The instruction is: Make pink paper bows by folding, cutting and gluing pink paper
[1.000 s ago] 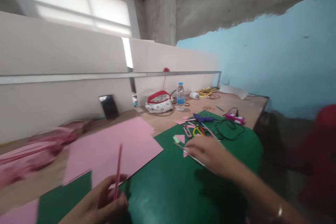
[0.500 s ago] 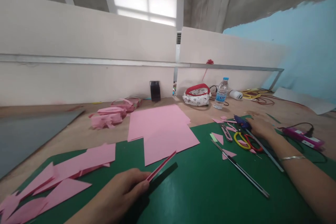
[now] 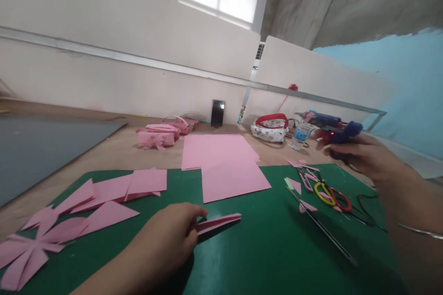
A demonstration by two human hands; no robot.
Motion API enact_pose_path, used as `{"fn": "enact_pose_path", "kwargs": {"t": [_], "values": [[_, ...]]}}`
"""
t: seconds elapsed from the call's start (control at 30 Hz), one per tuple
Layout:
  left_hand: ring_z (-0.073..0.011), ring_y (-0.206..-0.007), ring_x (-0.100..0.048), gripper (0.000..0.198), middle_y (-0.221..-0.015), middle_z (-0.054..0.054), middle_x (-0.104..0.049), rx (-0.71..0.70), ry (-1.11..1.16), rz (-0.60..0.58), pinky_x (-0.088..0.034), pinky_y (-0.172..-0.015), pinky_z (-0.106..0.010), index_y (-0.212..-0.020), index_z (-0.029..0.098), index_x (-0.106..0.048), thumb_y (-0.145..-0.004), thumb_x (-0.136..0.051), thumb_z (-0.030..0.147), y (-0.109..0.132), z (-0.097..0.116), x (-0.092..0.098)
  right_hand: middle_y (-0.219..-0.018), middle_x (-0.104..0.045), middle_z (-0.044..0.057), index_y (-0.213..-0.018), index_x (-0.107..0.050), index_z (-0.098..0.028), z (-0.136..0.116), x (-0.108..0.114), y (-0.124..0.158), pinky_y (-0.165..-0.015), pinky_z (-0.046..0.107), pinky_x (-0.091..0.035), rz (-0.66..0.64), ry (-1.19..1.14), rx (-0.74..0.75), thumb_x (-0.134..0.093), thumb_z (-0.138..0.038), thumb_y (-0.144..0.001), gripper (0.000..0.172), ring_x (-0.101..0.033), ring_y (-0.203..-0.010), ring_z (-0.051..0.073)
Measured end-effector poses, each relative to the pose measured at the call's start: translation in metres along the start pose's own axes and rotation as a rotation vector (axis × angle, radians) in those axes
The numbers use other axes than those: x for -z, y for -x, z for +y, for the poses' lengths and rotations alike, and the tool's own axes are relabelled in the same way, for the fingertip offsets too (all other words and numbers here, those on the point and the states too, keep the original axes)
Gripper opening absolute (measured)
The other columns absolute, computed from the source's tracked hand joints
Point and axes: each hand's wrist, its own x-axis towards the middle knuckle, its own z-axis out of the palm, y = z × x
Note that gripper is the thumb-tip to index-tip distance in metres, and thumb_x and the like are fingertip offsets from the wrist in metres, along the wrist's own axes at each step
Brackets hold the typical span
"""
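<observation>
A folded pink paper strip [image 3: 220, 224] is pinched in my left hand [image 3: 173, 233], just above the green cutting mat [image 3: 263, 244]. My right hand [image 3: 367, 154] grips a blue glue gun [image 3: 332, 124], raised over the mat's right side with its nozzle pointing left. A small red light glows on the gun. Beyond my left hand lie pink paper sheets [image 3: 233, 173]. Cut pink paper pieces [image 3: 110, 192] and a pink paper flower shape [image 3: 32, 253] spread along the mat's left side.
Scissors [image 3: 325, 195], a cutter knife [image 3: 305, 179], a pen [image 3: 321, 228] and paper scraps lie on the right of the mat. Behind stand pink paper bows [image 3: 159, 136], a phone [image 3: 218, 113], a pouch [image 3: 270, 128] and a water bottle [image 3: 300, 137]. A grey board [image 3: 51, 152] lies left.
My right hand has lifted the glue gun off the mat. The pink strip in my left hand has tilted flatter. The camera view has turned and tilted somewhat.
</observation>
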Motion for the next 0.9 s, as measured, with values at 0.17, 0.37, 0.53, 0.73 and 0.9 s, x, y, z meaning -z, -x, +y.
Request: {"fn": "enact_pose_path", "kwargs": {"t": [0.17, 0.37, 0.53, 0.73, 0.9], "values": [[-0.0223, -0.071, -0.060, 0.023, -0.077, -0.005, -0.066, 0.059, -0.093, 0.023, -0.035, -0.055, -0.028, -0.070, 0.023, -0.060, -0.075, -0.038, 0.017, -0.001, -0.005, 0.005, -0.104, -0.068, 0.008, -0.103, -0.067, -0.021, -0.071, -0.065, 0.025, -0.084, 0.042, -0.050, -0.485, -0.444, -0.038, -0.058, -0.050, -0.081, 0.037, -0.061, -0.100, 0.029], [-0.0199, -0.063, -0.057, 0.016, -0.068, -0.002, -0.064, 0.114, -0.062, -0.020, -0.028, -0.052, -0.027, -0.069, 0.024, -0.060, -0.071, -0.045, 0.019, -0.010, -0.014, -0.002, -0.082, -0.065, 0.003, -0.087, -0.067, -0.023, -0.086, -0.101, 0.044, -0.064, 0.027, -0.047, -0.653, -0.260, 0.200, -0.051, -0.045, -0.087, 0.028, -0.058, -0.072, 0.017], [-0.0163, -0.058, -0.053, 0.011, -0.061, 0.001, -0.059, 0.110, -0.011, -0.083, -0.028, -0.050, -0.026, -0.064, 0.023, -0.055, -0.070, -0.046, 0.021, -0.012, -0.014, -0.005, -0.067, -0.055, -0.001, -0.079, -0.060, -0.022, -0.091, -0.107, 0.042, -0.048, 0.022, -0.034, -0.761, -0.165, 0.152, -0.047, -0.046, -0.089, 0.029, -0.046, -0.057, 0.012], [-0.0154, -0.056, -0.049, 0.010, -0.058, 0.002, -0.055, 0.109, -0.039, -0.084, -0.027, -0.049, -0.026, -0.063, 0.022, -0.052, -0.070, -0.046, 0.024, -0.012, -0.013, -0.005, -0.061, -0.047, -0.002, -0.078, -0.059, -0.021, -0.096, -0.110, 0.044, -0.044, 0.022, -0.027, -0.767, -0.176, 0.158, -0.046, -0.048, -0.088, 0.031, -0.037, -0.053, 0.011], [-0.0150, -0.055, -0.050, 0.010, -0.059, 0.001, -0.056, 0.122, -0.055, -0.072, -0.025, -0.048, -0.026, -0.062, 0.022, -0.052, -0.069, -0.046, 0.023, -0.012, -0.011, -0.006, -0.062, -0.050, -0.001, -0.080, -0.060, -0.021, -0.098, -0.114, 0.045, -0.047, 0.023, -0.030, -0.802, -0.118, 0.114, -0.044, -0.047, -0.088, 0.032, -0.041, -0.055, 0.012]]}}
